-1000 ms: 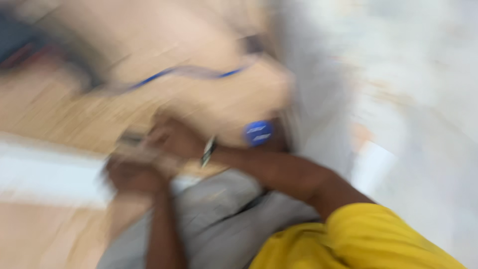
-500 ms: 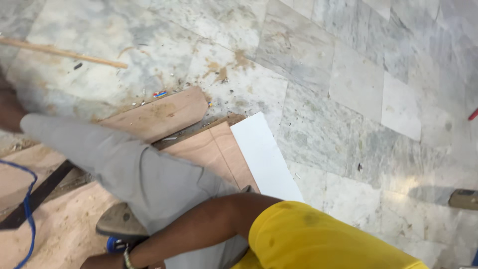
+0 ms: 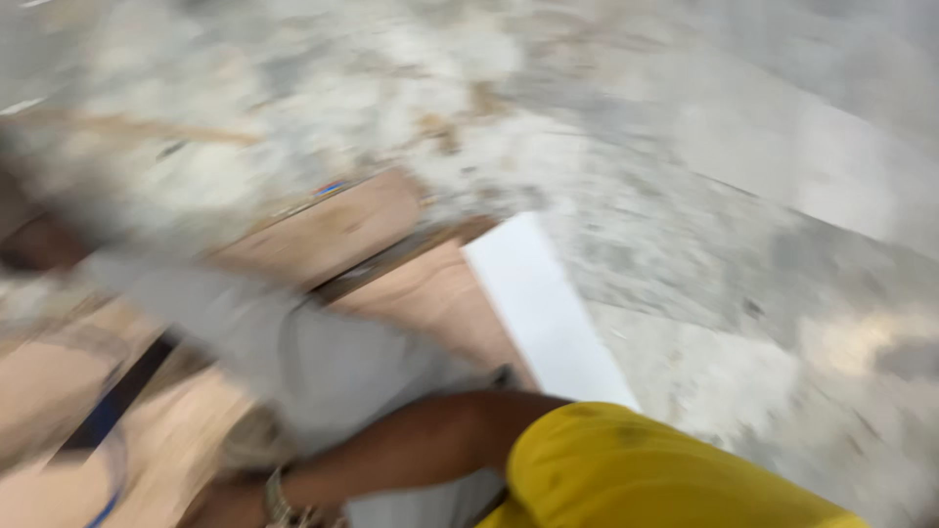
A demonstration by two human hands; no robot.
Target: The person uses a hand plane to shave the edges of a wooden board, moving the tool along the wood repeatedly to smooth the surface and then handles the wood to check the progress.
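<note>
view: blurred now, sharp half a second ago | right arm (image 3: 411, 450) same reach across grey trouser leg (image 3: 323, 362) | wood board (image 3: 430, 303) and white panel (image 3: 543, 313) unmoved on floor (image 3: 743, 196) | hand grip: cannot tell

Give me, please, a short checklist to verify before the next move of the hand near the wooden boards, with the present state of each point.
1. Picture sharp enough to judge: not ok, it is motion-blurred.
2. Right hand in view: not ok, only its wrist with a bracelet shows at the bottom edge; fingers hidden.
3. Left hand in view: not ok, it is out of the picture.
4. Something held: cannot tell.
5. Wooden boards lying flat on the marble floor: ok, with a white panel beside them.
6. Grey trouser leg clear of the boards: not ok, it lies across them.
</note>
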